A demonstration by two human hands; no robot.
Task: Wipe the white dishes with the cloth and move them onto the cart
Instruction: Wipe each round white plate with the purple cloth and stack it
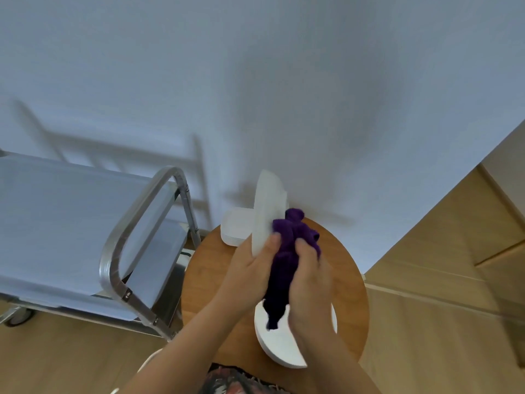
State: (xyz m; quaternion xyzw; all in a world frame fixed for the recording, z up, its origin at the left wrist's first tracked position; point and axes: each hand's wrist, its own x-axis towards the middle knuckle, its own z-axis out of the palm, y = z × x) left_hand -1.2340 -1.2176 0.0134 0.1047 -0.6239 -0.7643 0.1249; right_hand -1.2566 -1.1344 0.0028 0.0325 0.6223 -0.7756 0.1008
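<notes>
Wiping one white dish, held on edge above the round surface.

The left hand (250,265) grips the lower rim of a flat white ceramic dish (267,211) standing nearly upright, while the right hand (308,277) clutches a bunched purple cloth (287,251) against its face. More white dishes wait: a stack (234,228) at the far edge of the round wooden surface (210,280), another plate (281,345) at the near edge. The steel cart (71,217), left of the surface, appears bare. Next, probably: finish the wipe, then carry it left to the cart.
</notes>
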